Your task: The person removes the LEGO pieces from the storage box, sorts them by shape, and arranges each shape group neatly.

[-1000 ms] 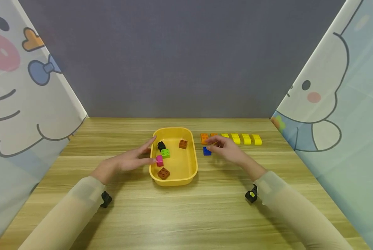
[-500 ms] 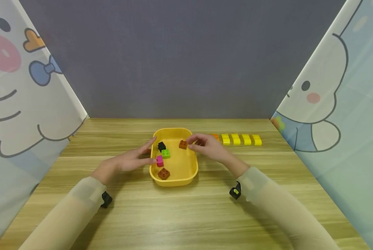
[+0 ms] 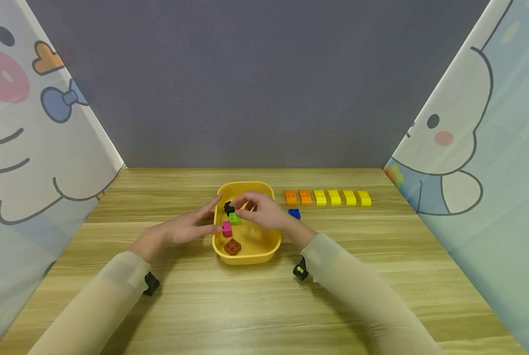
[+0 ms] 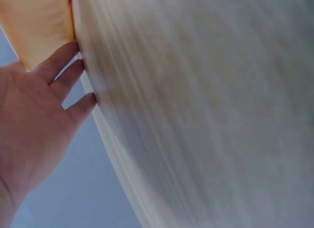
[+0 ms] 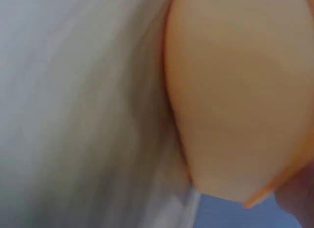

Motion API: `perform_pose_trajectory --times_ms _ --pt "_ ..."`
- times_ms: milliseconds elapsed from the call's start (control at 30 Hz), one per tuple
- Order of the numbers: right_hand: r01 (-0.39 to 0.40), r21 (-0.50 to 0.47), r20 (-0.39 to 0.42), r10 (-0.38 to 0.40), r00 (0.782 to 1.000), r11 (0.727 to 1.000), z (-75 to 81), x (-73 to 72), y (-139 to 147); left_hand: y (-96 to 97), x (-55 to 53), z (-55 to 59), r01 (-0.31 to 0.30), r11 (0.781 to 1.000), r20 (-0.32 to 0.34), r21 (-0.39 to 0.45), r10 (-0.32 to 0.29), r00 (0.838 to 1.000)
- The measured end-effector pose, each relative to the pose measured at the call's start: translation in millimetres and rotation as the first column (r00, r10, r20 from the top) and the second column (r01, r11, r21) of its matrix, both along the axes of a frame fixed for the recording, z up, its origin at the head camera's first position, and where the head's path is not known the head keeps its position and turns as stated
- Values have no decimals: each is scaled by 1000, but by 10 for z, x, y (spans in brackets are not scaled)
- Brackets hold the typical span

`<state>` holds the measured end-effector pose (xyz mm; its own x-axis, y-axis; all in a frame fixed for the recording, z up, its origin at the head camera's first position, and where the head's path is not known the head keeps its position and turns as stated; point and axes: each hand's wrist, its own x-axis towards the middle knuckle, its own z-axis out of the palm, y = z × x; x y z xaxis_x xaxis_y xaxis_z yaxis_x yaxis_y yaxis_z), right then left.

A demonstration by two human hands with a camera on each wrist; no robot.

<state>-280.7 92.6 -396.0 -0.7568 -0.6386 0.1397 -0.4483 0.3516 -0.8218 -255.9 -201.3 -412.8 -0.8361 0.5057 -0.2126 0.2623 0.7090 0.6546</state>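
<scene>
One printed cloth panel (image 3: 7, 162), left side, with a pink-snouted figure. One left sleeve (image 3: 88, 305), pale, with a black device (image 3: 151, 284) at the cuff. One left hand (image 3: 182, 229), fingers straight and apart, thumb and forefinger tips at the tray's left rim.

One yellow tray (image 3: 257, 244), rounded corners, on the wood-grain table (image 3: 229, 305). Contents, along its left side, far to near: black brick (image 3: 228, 209); green brick (image 3: 234, 220), just beside the black; pink brick (image 3: 227, 230), on its side, by the left thumb; brown brick (image 3: 232, 247), turned askew, near left corner.

One right hand (image 3: 264, 212), over the tray's middle, fingers bent, thumb and forefinger tips apart at the right side of the black brick; cannot tell whether they pinch it.

One blue brick (image 3: 294, 213), on the table right of the tray, partly hidden by the right wrist. Beyond it, one row: two orange bricks (image 3: 291, 197), then four yellow bricks (image 3: 334, 197). One printed cloth panel with a pale, pink-cheeked figure (image 3: 450, 138), right side.
</scene>
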Motion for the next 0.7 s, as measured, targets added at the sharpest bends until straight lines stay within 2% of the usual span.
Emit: perform_pose_trajectory --times_ms 100,233,467,600,700 --pt "-6 62 -44 9 999 998 -49 -16 -49 -4 -9 0 14 1000 -3 4 -14 1000" --pt "-61 200 -103 83 991 978 -55 4 -88 -31 -9 20 13 1000 -3 8 -13 1000" --pt "-140 427 -141 219 965 893 -62 24 -120 -48 -7 4 23 1000 -4 -2 -23 1000" --pt "-150 473 -118 231 966 868 -68 30 -125 -41 -6 -6 20 1000 -6 -2 -20 1000" --pt "-132 476 -109 208 972 869 -63 34 -123 -30 -10 -6 13 1000 -7 -1 -13 1000"
